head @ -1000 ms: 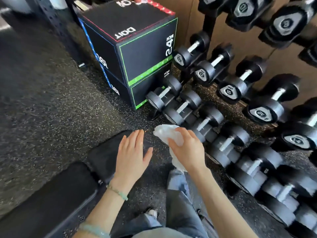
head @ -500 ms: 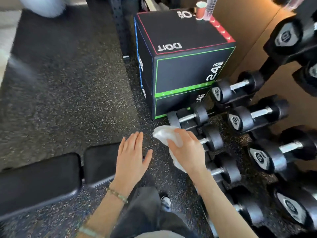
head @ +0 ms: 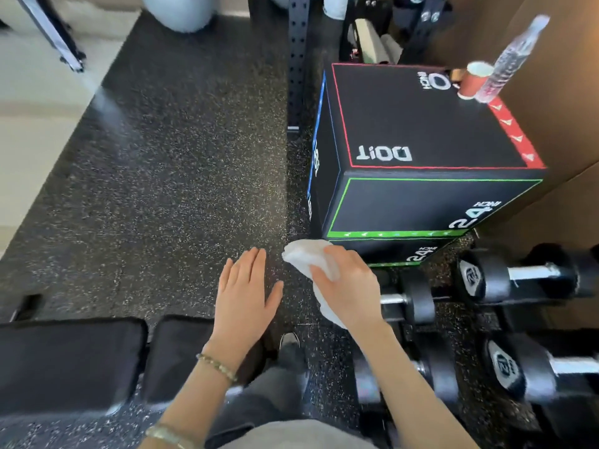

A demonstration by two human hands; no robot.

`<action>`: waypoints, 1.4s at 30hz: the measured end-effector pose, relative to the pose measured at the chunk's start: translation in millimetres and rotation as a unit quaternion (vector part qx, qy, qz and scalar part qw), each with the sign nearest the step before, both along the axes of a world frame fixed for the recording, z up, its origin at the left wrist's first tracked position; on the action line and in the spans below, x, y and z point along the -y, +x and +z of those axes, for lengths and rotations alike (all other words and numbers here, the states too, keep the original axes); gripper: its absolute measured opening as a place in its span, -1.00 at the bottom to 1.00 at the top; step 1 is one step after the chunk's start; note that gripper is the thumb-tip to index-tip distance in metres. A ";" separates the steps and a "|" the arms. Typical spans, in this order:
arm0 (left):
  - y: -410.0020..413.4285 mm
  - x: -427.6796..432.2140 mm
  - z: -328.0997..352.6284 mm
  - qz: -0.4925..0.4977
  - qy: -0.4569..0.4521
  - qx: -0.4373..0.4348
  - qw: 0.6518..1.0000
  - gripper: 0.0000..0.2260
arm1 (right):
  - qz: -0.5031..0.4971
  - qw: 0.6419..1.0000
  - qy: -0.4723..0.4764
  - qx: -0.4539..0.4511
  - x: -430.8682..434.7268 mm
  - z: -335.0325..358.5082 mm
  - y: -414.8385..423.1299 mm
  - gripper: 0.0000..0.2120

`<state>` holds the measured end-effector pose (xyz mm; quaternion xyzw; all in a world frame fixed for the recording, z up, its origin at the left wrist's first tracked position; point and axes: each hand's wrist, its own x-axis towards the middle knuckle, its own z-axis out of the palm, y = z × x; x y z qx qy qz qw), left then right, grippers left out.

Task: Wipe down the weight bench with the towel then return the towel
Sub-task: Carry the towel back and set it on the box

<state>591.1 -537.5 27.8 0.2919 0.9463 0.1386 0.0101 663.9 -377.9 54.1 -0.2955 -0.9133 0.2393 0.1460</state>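
Head camera looks down on a white towel, bunched and gripped in the right hand, whose fingers curl over the cloth while a loose end hangs under the palm. The towel is held above the speckled rubber floor, in front of the lower edge of a black plyo box and apart from the weight bench. The left hand is open and holds nothing, palm down, with straight fingers close together and the thumb spread; a beaded bracelet circles its wrist. The wrist lies over the end of the bench's shorter pad, but I cannot tell if it touches. The bench's two black pads run along the lower left with a narrow gap between them. A dark shoe shows between the forearms. To the right, black dumbbells sit in rows. On the box's far corner a red paper cup stands just beside a clear water bottle. A perforated rack upright rises behind the box.
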 end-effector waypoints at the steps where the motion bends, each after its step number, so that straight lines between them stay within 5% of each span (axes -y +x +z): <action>1: -14.2 -8.0 2.0 0.004 0.000 0.002 1.000 -0.43 | 0.009 1.000 0.004 -0.005 -8.9 0.2 -17.0 -0.56; 24: -335.9 -149.8 10.1 0.078 -0.041 -0.009 0.996 -0.43 | 0.158 0.985 -0.062 0.031 -157.7 14.6 -379.4 -0.63; 33: -474.3 -261.7 30.3 -0.028 -0.040 -0.025 0.999 -0.44 | 0.029 0.999 -0.045 0.000 -247.4 17.4 -478.7 -0.64; 42: -556.7 -383.8 19.1 -0.280 0.002 -0.013 0.960 -0.48 | -0.229 0.969 -0.096 0.002 -311.5 10.0 -492.5 -0.62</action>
